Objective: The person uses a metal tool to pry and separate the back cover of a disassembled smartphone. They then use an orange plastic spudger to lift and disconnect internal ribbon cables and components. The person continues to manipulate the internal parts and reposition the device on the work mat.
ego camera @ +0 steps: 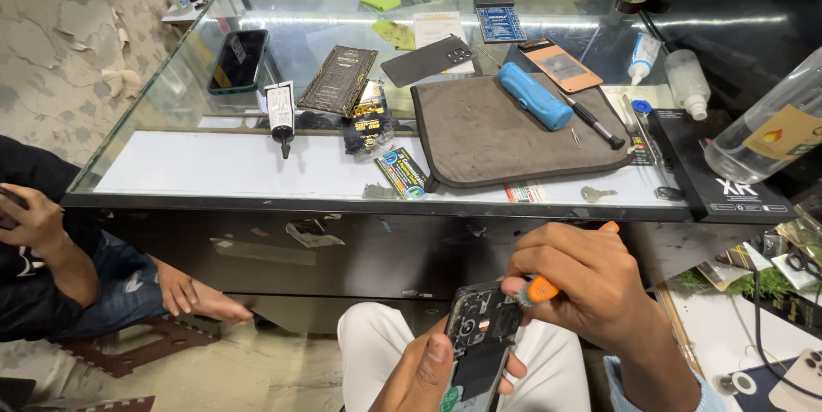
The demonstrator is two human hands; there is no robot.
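Observation:
Low in the head view, my left hand holds an opened phone with its back cover off, the circuit board showing. My right hand grips an orange-handled screwdriver, its tip down on the upper part of the phone. Both hands are over my lap in white trousers, just in front of the glass counter.
On the counter lie a grey work mat, a blue tool, a dark screwdriver, a glue tube, a phone, a back cover and bottles. Another person sits at the left.

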